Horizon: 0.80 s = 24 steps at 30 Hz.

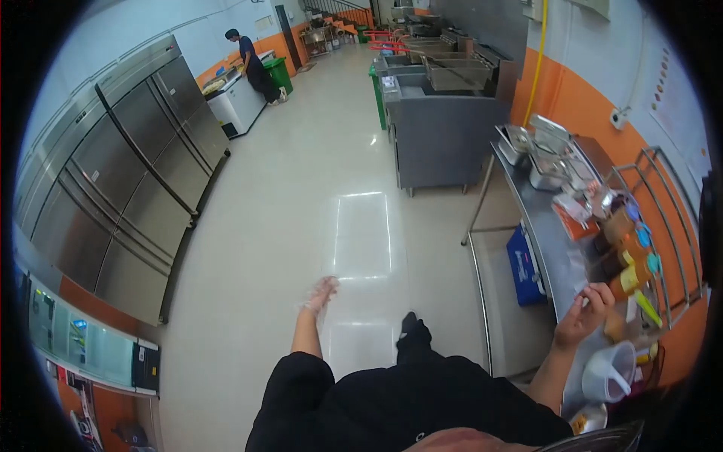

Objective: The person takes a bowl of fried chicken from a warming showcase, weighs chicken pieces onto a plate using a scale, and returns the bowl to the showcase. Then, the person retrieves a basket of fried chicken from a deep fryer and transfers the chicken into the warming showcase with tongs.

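A loose, see-through plastic glove covers my left hand (322,295), which hangs over the tiled floor with its fingers loosely apart and nothing visible in them. My right hand (584,315) is bare, raised at the edge of the steel table (538,230). Its fingers are curled together at a thin whitish, translucent piece (578,285), too small to name. Close by stand sauce bottles (635,277) with coloured caps. Nearer my body is a clear plastic measuring jug (608,373), and below it a metal bowl (591,419) is partly hidden.
Steel refrigerators (113,173) line the left side, with a glass-fronted cooler (98,339) nearer. Ahead stands a fryer station (444,135). Metal pans (547,169) sit on the table's far end; a blue box (525,267) is beneath. A person (252,64) leans over a white chest freezer (237,105).
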Tool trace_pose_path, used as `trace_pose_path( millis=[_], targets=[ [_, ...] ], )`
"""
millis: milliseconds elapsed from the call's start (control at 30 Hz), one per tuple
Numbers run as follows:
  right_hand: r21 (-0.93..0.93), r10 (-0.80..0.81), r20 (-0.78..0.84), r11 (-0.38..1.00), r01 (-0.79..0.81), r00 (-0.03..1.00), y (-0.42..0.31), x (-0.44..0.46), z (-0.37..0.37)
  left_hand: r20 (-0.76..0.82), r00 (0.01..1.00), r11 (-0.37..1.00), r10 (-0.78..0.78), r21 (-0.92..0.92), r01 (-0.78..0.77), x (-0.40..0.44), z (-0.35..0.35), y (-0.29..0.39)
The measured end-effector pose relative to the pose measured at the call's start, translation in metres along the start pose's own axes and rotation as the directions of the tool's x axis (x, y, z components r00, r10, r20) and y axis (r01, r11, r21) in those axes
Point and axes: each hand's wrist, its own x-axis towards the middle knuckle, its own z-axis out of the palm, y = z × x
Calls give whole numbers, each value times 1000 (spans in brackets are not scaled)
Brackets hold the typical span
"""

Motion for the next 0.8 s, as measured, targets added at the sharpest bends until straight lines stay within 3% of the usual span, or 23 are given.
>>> trace_pose_path(
  millis=[67,133,200,233,267,300,367,433,500,600,700,800],
  targets=[
    [-117,-34,-10,993,33,999,35,15,59,-102,983,988,155,2,-156,72,-61,-1],
    [-97,-9,-58,995,4,998,70,35,129,-174,965,963,198,-149,-225,144,-151,-87],
    [-83,192,-73,977,-197,979,107,56,206,-280,959,999,-45,-25,40,157,-187,-97],
    [-73,200,-90,976,-207,976,121,68,252,-316,927,974,-200,35,222,159,-197,-97],
    [60,243,-78,969,-239,967,135,84,299,-326,891,931,-316,74,357,162,-200,-96],
    [186,284,-58,945,-269,957,146,97,344,-328,849,877,-414,107,469,169,-204,-99],
    [250,270,-24,934,-255,963,157,125,445,-332,775,783,-538,144,605,195,-212,-96],
    [358,278,65,890,-283,958,160,149,546,-334,718,717,-611,150,681,229,-220,-98],
    [298,354,236,860,-414,905,183,155,631,-332,676,676,-657,135,724,272,-230,-100],
    [132,313,193,931,-340,930,192,201,756,-334,643,645,-689,123,754,353,-254,-104],
    [112,322,160,933,-341,933,214,246,860,-339,653,661,-678,110,743,453,-304,-93],
    [-29,258,148,966,-257,955,275,289,937,-349,678,718,-647,19,696,556,-366,-67]
  ],
)
